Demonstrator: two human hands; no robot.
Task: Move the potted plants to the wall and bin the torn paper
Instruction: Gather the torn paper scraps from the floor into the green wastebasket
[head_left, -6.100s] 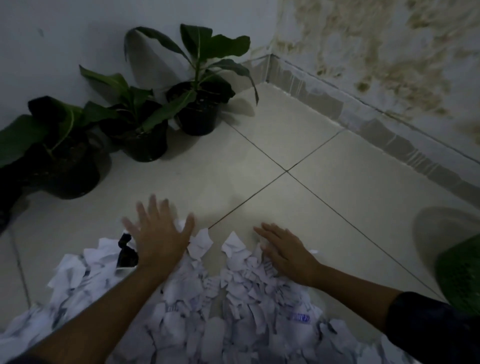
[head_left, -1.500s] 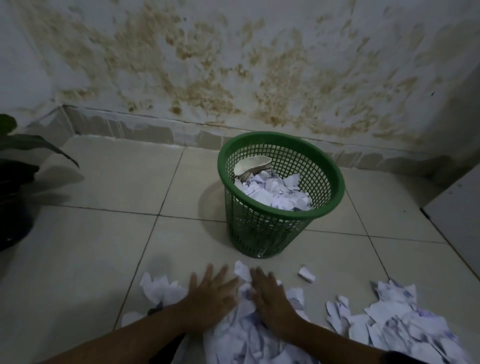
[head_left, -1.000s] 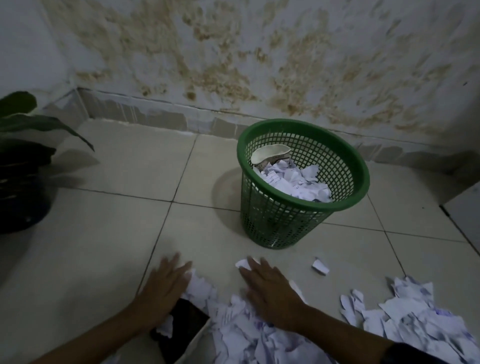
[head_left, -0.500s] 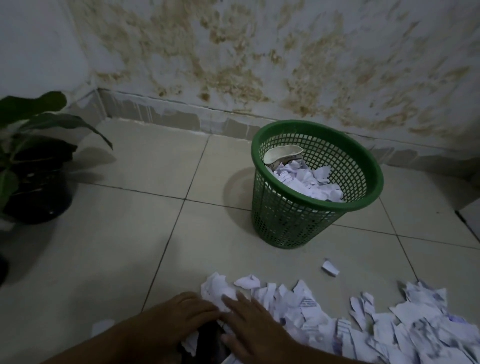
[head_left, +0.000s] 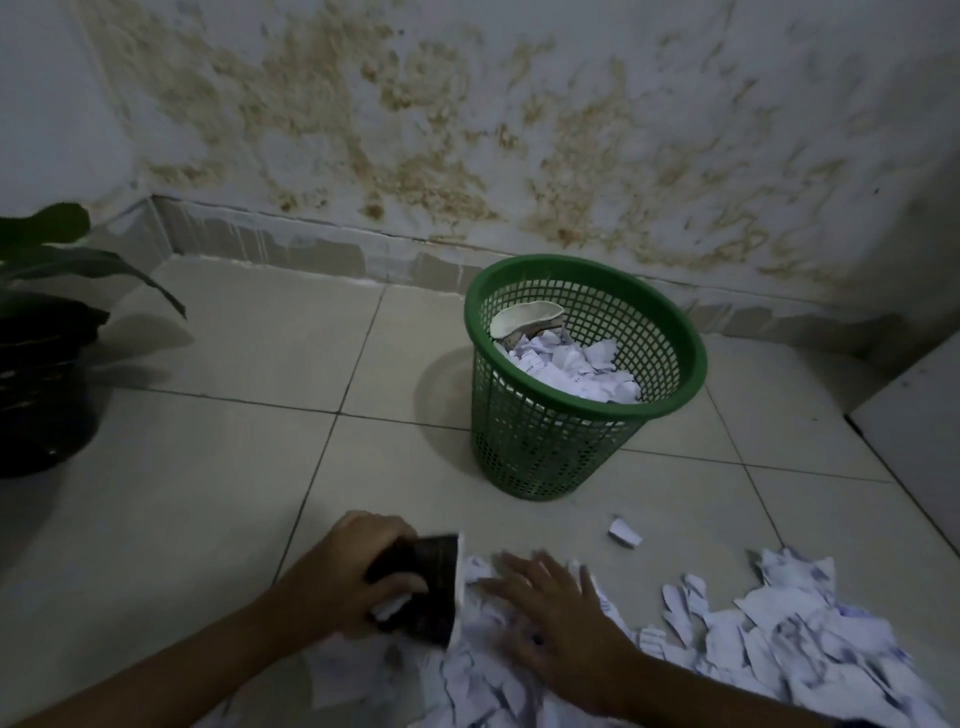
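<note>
A heap of torn white paper lies on the tiled floor at the bottom right. My left hand grips a dark flat card held on edge against the heap's left side. My right hand lies flat on the scraps with fingers spread. A green mesh bin stands beyond the hands near the stained wall, partly filled with torn paper and a crumpled paper cup. A potted plant in a dark pot stands at the left edge, close to the corner.
One loose scrap lies on the floor between the heap and the bin. A pale panel or cabinet edge comes in at the right. Bare tiles stretch between the plant and the bin.
My left hand has lifted the dark card upright and now grips it; before, both hands were pressed together on the heap. The view has shifted slightly.
</note>
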